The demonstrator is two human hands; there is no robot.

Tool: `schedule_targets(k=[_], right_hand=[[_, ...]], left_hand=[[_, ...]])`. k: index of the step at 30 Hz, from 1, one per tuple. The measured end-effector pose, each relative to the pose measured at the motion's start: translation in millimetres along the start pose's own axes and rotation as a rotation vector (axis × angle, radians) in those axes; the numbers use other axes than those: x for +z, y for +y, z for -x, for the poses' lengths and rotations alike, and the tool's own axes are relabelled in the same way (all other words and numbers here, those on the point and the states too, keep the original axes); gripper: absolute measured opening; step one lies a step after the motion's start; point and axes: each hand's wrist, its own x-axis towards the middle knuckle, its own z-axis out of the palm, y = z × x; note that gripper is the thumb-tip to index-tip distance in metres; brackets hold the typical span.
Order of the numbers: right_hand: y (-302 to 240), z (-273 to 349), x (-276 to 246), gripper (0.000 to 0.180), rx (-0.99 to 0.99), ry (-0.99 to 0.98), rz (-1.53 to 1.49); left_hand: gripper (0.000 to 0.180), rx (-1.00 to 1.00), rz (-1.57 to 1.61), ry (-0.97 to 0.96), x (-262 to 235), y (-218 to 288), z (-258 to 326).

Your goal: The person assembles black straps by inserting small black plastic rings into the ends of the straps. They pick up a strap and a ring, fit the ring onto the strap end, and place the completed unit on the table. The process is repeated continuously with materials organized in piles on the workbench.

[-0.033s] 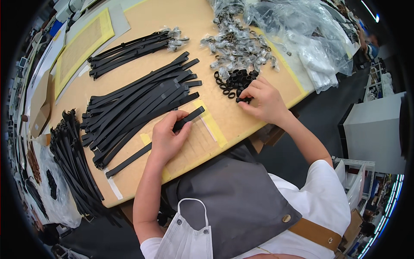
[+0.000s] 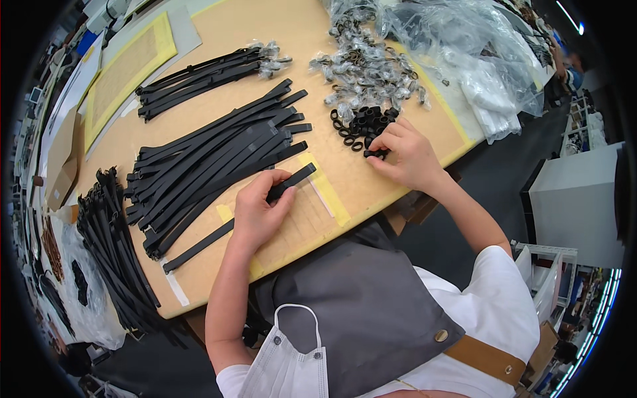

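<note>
While the left hand (image 2: 259,209) closes its thumb and fingers on a long, flat black strap (image 2: 199,247), the right hand (image 2: 406,157) pinches a small black ring (image 2: 376,154) between thumb and fingertips. Both hands are at the flat, tan work surface (image 2: 255,26), toward the edge nearest the person. The gripped strap runs roughly along that edge — one tip sticks out past the fingers by a yellow tape strip (image 2: 334,205), the other end lies near the surface's left edge.

The pinched ring is at the near side of a loose pile of small black rings (image 2: 365,119), toward the surface's right corner. Beyond that pile, a heap of rings in clear plastic wrapping (image 2: 371,73) spreads beside the right edge, with crumpled clear plastic bags (image 2: 458,33) past it.

A broad stack of flat black straps (image 2: 212,159) lies just beyond the left hand, and a smaller row of black straps with plastic-wrapped ends (image 2: 199,79) lies farther off. Another bunch of black straps (image 2: 113,245) hangs over the left edge — close to the near left corner.
</note>
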Motion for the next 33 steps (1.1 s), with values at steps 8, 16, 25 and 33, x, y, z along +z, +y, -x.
schedule_targets(k=[8,16,25,33], right_hand=[[1,-6,2,0.018,0.032,0.012,-0.015],[9,-60,-12,0.018,0.117,-0.063,-0.089],[30,-140,41,0.022,0.033,-0.251,0.027],[25,-124,32,0.013,0.099,0.037,-0.658]], left_hand=[[0.023,-0.047,0.05,-0.003,-4,5,2],[0.023,-0.033,0.043,-0.011,-3,5,2],[0.023,-0.039,0.074,-0.002,-7,3,2],[0.021,0.021,0.084,0.048,-14,11,3]])
